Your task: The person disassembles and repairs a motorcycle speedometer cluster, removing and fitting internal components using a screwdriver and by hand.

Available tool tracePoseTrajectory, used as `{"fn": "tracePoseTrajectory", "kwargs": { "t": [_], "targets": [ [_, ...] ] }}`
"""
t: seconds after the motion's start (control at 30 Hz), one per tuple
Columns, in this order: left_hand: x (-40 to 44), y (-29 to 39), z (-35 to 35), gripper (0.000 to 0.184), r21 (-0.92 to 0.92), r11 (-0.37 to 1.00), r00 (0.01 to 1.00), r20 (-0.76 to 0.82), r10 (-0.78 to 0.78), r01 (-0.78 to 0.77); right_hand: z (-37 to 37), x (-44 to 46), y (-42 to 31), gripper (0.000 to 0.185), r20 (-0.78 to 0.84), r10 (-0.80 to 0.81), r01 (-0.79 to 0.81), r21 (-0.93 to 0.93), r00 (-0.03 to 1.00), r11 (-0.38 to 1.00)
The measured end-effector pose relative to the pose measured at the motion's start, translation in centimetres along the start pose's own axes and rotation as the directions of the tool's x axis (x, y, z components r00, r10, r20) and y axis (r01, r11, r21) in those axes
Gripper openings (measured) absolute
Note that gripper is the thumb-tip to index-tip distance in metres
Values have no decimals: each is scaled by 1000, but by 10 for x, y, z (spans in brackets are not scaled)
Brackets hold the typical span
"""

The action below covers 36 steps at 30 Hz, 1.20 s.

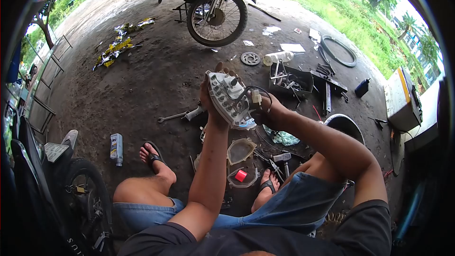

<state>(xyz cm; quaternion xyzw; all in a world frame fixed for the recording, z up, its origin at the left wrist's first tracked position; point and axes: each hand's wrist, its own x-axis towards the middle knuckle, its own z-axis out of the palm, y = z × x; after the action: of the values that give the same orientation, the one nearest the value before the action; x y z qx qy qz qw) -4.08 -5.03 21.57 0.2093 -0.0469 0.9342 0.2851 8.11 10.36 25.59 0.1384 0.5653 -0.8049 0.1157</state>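
- Dark motorcycle, left of the white instrument cluster, the letters "IUS" readable low on its side
- Black tray, beyond and right of the cluster, with metal tools in it
- The cluster itself, raised in mid-air, a white connector at its right
- Left hand, clamped round the cluster's left side, forearm reaching forward
- Right hand, at the cluster's lower right, elbow bent outward; I cannot tell what its fingers grip
- Plastic bottle, left of the cluster, label too small to read
- Red piece, nearer than the cluster

Motorcycle and toolbox mark a repair workshop.
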Motion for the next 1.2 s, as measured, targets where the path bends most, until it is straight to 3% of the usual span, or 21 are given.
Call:
{"fn": "tracePoseTrajectory", "kwargs": {
  "t": [0.03,0.1,0.17,0.2,0.23,0.27,0.33,0.37,0.43,0.47,0.53,0.57,0.6,0.67,0.7,0.73,0.77,0.9,1.2],
  "targets": [
    [1,-1,5,63,82,996,999,-28,24,-22,3,1,0,20,-1,-1,1,1,1000,1000],
    [1,2,14,68,339,941,964,-243,104,-16,10,1,-4,26,-79,-78,84,71,994,994],
    [3,6,10,75,348,937,959,-272,81,20,14,-2,-15,28,-209,-70,67,-22,975,998],
    [3,7,10,78,309,946,963,-268,-15,100,15,-2,-17,29,-270,-75,56,-77,960,995],
    [1,7,11,82,271,945,959,-261,-110,182,2,4,-10,29,-202,-133,138,11,970,990],
    [0,7,11,82,271,946,959,-261,-108,180,-11,10,-2,29,-200,-133,137,10,971,990],
    [-4,2,17,85,37,961,951,138,-278,276,-21,11,4,29,-41,-339,331,-137,940,934],
    [-5,-1,20,85,36,960,950,139,-279,277,-24,13,9,29,-42,-340,332,-138,939,933],
    [-8,-9,37,87,113,981,973,-186,-134,157,-9,5,3,30,-75,-524,472,-338,849,814],
    [-10,-10,41,84,127,982,981,-154,-122,142,-21,29,6,30,-152,-354,345,-84,923,935],
    [-12,-1,32,94,268,951,984,-131,-124,156,4,8,-14,30,-200,-337,341,-15,920,940],
    [-10,7,22,99,142,957,966,6,-258,255,14,0,-20,30,-246,-312,335,59,918,940],
    [-11,9,17,99,142,957,966,3,-257,254,-6,14,-8,35,-178,-563,434,-466,807,770],
    [-12,16,9,102,183,946,962,4,-273,267,-3,-8,-32,37,-96,-623,239,-870,776,432],
    [-12,21,5,102,184,947,964,0,-267,263,-7,-12,-38,39,-122,-590,269,-804,798,530],
    [-12,28,0,102,261,933,968,-22,-251,248,-7,-21,-48,38,-5,-650,359,-830,760,427],
    [-12,35,-6,101,337,912,972,-44,-232,233,-8,-32,-58,36,7,-576,335,-818,818,467],
    [-17,57,-25,95,419,880,970,-184,-159,223,0,-54,-67,26,179,-579,441,-826,796,352],
    [-17,60,-23,94,458,866,977,-154,-146,201,5,-47,-56,22,236,-587,464,-843,774,272]
  ]
}}
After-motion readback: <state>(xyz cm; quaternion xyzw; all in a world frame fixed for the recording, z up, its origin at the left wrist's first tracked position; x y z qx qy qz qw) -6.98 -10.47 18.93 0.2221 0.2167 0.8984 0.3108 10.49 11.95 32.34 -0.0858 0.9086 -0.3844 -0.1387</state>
